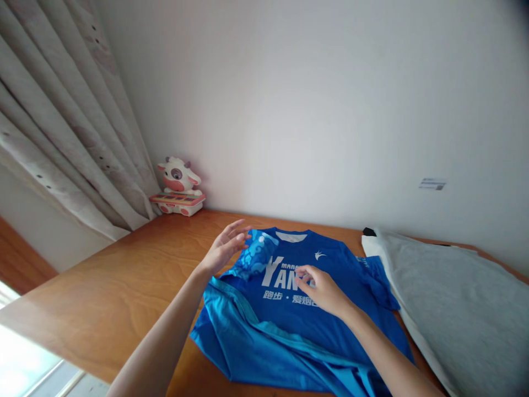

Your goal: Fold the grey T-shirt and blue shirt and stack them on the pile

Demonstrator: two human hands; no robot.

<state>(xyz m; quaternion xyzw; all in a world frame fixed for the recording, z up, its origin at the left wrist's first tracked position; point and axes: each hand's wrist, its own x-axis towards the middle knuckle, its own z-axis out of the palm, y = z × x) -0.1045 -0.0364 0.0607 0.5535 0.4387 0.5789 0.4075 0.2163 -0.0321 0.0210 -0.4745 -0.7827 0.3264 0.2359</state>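
Observation:
A blue T-shirt (285,309) with white lettering lies front up on the wooden surface, its collar toward the wall. Its left-side sleeve (258,253), with a lighter pattern, is folded inward over the chest. The near lower part is turned up and bunched, showing a lighter blue inner side. My left hand (226,245) hovers beside that folded sleeve, fingers apart and holding nothing. Over the middle of the chest, my right hand (320,286) is raised with curled fingers and a gap between thumb and forefinger; it covers part of the lettering and holds nothing visible.
Grey and white folded cloth (458,298) lies right of the shirt. A toy cow with a keyboard (178,187) stands in the back left corner, beside a patterned curtain (70,110). The wooden surface (124,286) meets a white wall bearing a small label (432,184).

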